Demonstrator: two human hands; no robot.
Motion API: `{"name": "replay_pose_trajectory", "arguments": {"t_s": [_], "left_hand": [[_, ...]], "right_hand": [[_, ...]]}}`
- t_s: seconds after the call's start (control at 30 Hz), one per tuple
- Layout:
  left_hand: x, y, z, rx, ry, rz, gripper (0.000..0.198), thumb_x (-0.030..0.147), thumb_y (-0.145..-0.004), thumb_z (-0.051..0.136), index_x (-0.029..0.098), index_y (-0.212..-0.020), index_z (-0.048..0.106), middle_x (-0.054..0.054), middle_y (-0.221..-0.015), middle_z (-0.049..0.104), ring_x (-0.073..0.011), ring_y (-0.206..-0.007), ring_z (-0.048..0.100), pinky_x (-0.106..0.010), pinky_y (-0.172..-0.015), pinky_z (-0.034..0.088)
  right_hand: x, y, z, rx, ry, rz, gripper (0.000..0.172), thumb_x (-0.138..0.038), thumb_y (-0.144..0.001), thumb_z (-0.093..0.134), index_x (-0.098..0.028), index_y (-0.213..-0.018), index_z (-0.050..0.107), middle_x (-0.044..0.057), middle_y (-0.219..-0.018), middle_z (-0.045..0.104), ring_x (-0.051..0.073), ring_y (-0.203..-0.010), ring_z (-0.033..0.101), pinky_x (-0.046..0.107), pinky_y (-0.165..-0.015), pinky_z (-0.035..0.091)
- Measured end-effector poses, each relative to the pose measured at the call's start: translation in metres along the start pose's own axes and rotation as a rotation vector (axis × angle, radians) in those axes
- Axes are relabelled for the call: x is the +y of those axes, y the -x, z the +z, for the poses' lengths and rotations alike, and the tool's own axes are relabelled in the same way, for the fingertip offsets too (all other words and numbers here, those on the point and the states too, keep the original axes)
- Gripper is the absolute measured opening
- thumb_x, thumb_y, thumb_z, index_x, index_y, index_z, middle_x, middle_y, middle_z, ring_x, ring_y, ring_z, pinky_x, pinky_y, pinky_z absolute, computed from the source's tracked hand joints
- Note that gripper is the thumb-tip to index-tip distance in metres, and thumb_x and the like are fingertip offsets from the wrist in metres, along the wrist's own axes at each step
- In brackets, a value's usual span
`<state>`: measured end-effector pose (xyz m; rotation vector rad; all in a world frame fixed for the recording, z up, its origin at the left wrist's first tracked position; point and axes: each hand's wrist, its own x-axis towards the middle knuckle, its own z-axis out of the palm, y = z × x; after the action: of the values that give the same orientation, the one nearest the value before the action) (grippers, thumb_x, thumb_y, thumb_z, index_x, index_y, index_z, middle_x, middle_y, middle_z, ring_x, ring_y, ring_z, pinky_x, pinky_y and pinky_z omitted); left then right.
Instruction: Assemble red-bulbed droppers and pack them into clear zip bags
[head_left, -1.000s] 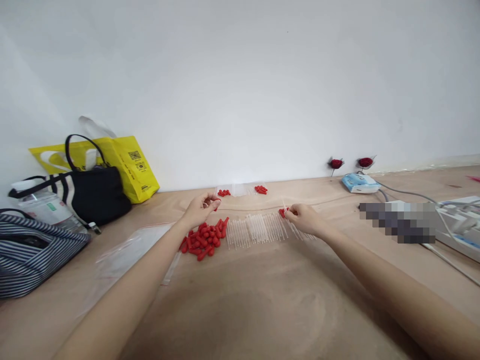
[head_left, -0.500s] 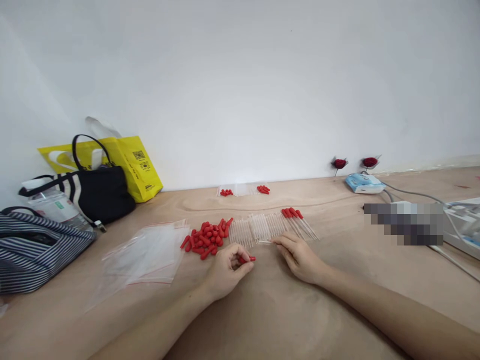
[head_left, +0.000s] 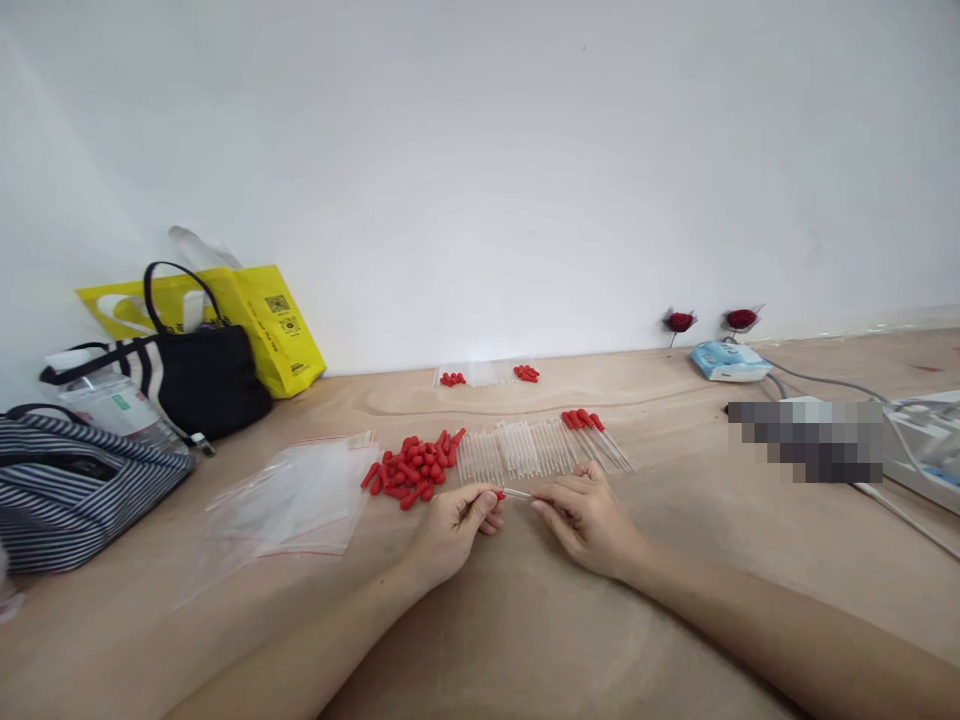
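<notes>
Head view: The left forearm enters from the bottom edge, left of centre; the right forearm enters from the lower right corner. The forearms converge at the middle of the table (head_left: 540, 630). The left hand (head_left: 454, 524) is closed, thumb and fingers pinching a red bulb (head_left: 499, 494) with its mouth turned right. The right hand (head_left: 592, 518), fingers bent and pointing left, grips a clear tube (head_left: 517, 493) near its right end. The tube lies roughly level between the hands, its left end at the bulb.

A pile of loose red bulbs (head_left: 412, 470) lies just beyond the left hand. A row of clear tubes (head_left: 517, 450) lies beyond both hands; the red-capped tubes (head_left: 592, 435) adjoin its right end. Flat clear bags (head_left: 292, 495) lie left of the pile. A yellow bag (head_left: 292, 340), a black bag (head_left: 214, 385) and a striped pouch (head_left: 90, 500) stand at far left. Nothing blocks the space between the hands.

The fingers cover most of the held bulb and the tube's right end. Insertion depth cannot be determined. The striped pouch is cut off by the left edge. Pixelation obscures an object at right.
</notes>
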<state>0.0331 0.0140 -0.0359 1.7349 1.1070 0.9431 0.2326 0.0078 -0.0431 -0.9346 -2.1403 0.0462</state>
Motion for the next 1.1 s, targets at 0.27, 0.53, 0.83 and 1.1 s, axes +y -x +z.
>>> {"name": "replay_pose_trajectory", "arguments": {"t_s": [0.27,0.53,0.83,1.1], "left_hand": [[0.006,0.002,-0.001,0.056,-0.231,0.113,0.023,0.034,-0.079,0.049,0.015,-0.084,0.063,-0.002,-0.075,0.064,-0.0157,-0.071,0.058,-0.025,-0.065,0.046],[0.004,0.005,-0.003,0.110,-0.443,0.163,0.022,0.034,-0.079,0.050,0.019,-0.079,0.065,-0.002,-0.072,0.065,-0.0156,-0.068,0.056,-0.026,-0.066,0.042],[0.012,0.010,-0.001,0.036,-0.621,0.263,0.014,0.028,-0.078,0.050,0.022,-0.072,0.061,0.002,-0.067,0.064,-0.0151,-0.065,0.055,-0.042,-0.089,0.026],[0.013,0.011,0.000,0.001,-0.719,0.407,0.014,0.025,-0.081,0.048,0.020,-0.073,0.059,0.001,-0.064,0.061,-0.0141,-0.064,0.055,-0.041,-0.090,0.024]], "right_hand": [[0.002,0.003,0.002,-0.002,0.021,-0.072,0.020,-0.020,-0.086,0.042,-0.018,-0.088,0.062,0.000,-0.062,0.061,0.010,-0.056,0.049,0.030,-0.071,0.025],[0.001,0.000,0.000,0.032,0.056,-0.187,0.020,-0.017,-0.084,0.043,-0.018,-0.088,0.063,-0.001,-0.060,0.060,0.008,-0.051,0.045,0.030,-0.065,0.022],[0.005,0.000,-0.004,-0.037,0.186,-0.282,0.026,-0.009,-0.080,0.038,-0.018,-0.088,0.062,-0.001,-0.060,0.058,0.010,-0.054,0.046,0.031,-0.063,0.020],[-0.002,0.002,-0.003,-0.070,0.095,-0.204,0.022,-0.015,-0.083,0.038,-0.016,-0.080,0.060,-0.001,-0.060,0.057,0.010,-0.050,0.040,0.030,-0.061,0.018]]}}
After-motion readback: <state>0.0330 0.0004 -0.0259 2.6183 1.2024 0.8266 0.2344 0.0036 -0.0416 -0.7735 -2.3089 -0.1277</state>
